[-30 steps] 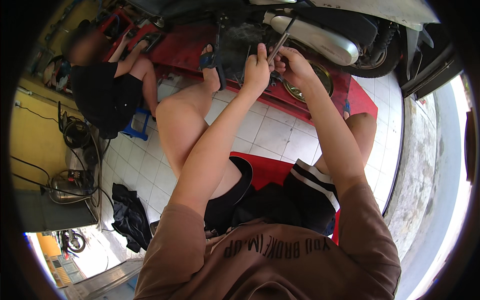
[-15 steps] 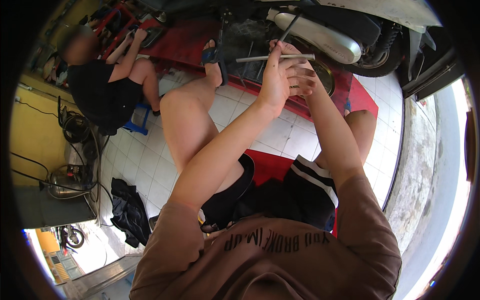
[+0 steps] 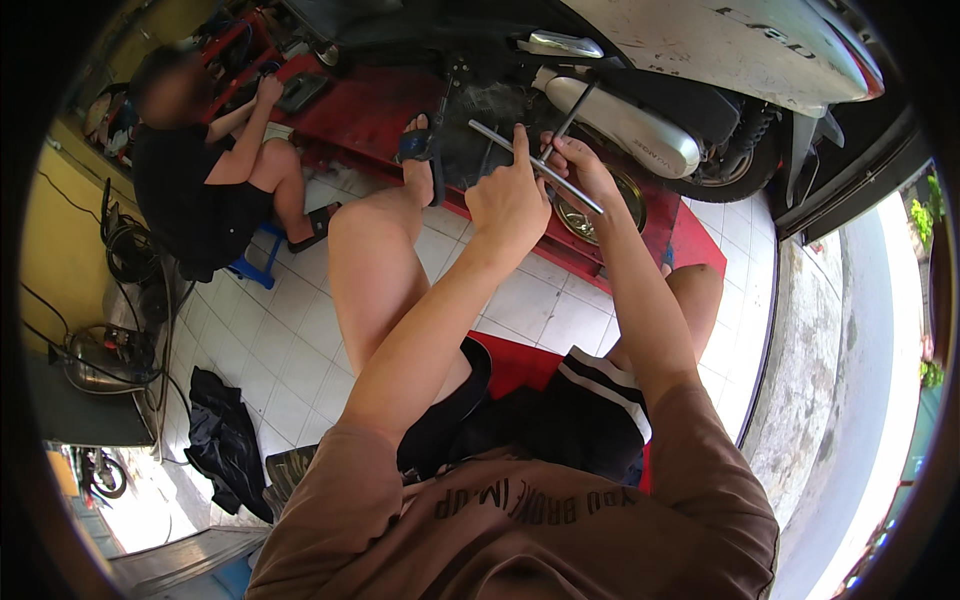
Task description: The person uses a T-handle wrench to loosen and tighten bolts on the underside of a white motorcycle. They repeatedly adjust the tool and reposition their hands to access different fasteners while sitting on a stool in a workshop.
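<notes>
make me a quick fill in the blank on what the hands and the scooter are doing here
1. Both hands, left hand and right hand, grip a ____ T-shaped wrench.
2. The scooter stands on a ____ platform.
3. A round metal ____ lies beneath the right hand.
4. Another person sits on a ____ stool.

Missing words: metal; red; pan; blue

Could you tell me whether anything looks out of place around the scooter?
A dark cloth lies crumpled on the floor tiles, away from the work. Otherwise nothing stands out: both hands hold the metal wrench at the scooter.
</notes>
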Motion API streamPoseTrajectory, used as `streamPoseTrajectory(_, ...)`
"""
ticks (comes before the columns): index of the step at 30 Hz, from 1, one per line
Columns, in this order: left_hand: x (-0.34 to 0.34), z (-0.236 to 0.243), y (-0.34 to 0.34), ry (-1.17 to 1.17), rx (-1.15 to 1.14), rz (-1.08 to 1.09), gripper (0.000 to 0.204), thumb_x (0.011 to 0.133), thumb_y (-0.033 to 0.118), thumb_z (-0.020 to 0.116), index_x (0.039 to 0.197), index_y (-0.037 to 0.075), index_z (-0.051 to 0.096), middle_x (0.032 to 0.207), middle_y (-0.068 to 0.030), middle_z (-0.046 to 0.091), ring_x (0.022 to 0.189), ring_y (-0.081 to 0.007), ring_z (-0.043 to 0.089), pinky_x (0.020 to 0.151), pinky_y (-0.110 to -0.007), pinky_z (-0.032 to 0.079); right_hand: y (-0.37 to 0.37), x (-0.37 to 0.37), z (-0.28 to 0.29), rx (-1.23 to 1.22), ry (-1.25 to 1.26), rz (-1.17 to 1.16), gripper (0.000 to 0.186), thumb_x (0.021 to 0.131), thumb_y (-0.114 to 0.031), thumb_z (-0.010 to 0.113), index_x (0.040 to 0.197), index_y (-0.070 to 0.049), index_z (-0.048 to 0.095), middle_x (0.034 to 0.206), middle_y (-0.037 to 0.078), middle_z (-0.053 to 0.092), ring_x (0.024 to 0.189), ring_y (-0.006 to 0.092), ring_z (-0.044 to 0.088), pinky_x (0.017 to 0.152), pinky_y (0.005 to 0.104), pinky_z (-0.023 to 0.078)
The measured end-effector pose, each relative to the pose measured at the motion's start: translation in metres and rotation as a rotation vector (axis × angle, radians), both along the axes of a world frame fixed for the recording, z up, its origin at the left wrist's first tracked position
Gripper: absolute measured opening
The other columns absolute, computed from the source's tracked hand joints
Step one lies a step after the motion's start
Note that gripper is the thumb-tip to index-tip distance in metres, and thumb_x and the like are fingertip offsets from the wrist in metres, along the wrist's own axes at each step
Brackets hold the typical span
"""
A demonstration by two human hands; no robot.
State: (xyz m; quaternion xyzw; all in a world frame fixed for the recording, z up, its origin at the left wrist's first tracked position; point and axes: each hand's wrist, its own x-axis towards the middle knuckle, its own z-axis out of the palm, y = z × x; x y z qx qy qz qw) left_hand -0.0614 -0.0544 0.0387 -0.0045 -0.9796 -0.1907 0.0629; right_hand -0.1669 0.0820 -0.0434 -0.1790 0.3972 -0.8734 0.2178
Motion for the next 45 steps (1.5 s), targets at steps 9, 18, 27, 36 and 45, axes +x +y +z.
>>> streamPoseTrajectory(9,-0.016,-0.028,-0.017,-0.014,-0.009,0.039,0.035,0.093,0.034,0.051,0.088,0.005,0.068,0.085,-0.0155,0.068,0.078,-0.0296,0.068,0.064,-0.040,0.051,-0.007,0.018,0.012,-0.133,0.005,0.244,0.029,0.090,-0.023,0.061,0.105,0.001,0.054,0.064,-0.002,0.041,0.053,0.0066,0.034,0.052,0.0232,0.029)
streamPoseTrajectory(18,-0.006,-0.019,0.010,0.311,0.565,-0.529,0.041,0.091,0.029,0.052,0.117,-0.002,0.060,0.088,-0.0198,0.067,0.082,-0.0351,0.066,0.071,-0.040,0.052,0.003,-0.003,-0.005,0.174,0.051,0.046,0.028,0.088,-0.026,0.064,0.098,-0.001,0.058,0.072,-0.001,0.055,0.056,0.0055,0.043,0.052,0.0204,0.035)
streamPoseTrajectory(27,0.005,-0.032,0.003,0.037,0.422,-0.516,0.047,0.087,0.032,0.061,0.106,-0.011,0.058,0.067,-0.0207,0.064,0.070,-0.0358,0.066,0.065,-0.042,0.051,0.005,0.008,0.016,-0.004,-0.098,-0.035,0.028,0.091,-0.022,0.061,0.105,0.002,0.055,0.070,-0.003,0.047,0.056,0.0056,0.038,0.052,0.0205,0.032)
streamPoseTrajectory(36,0.008,-0.017,0.012,-0.169,0.614,-0.517,0.066,0.083,0.026,0.061,0.133,-0.008,0.034,0.087,-0.0266,0.065,0.081,-0.0422,0.065,0.074,-0.046,0.053,0.020,0.001,0.018,-0.178,-0.016,0.068,0.022,0.092,-0.016,0.057,0.103,0.002,0.054,0.073,0.000,0.045,0.056,0.0063,0.036,0.054,0.0222,0.034)
streamPoseTrajectory(45,0.017,-0.038,0.031,0.056,0.505,-0.269,0.075,0.083,0.026,0.062,0.137,-0.012,0.027,0.061,-0.0116,0.063,0.062,-0.0284,0.066,0.060,-0.037,0.053,0.019,-0.001,0.006,-0.044,-0.030,-0.027,0.021,0.094,-0.019,0.056,0.103,0.000,0.052,0.069,-0.002,0.040,0.057,0.0069,0.035,0.053,0.0223,0.033)
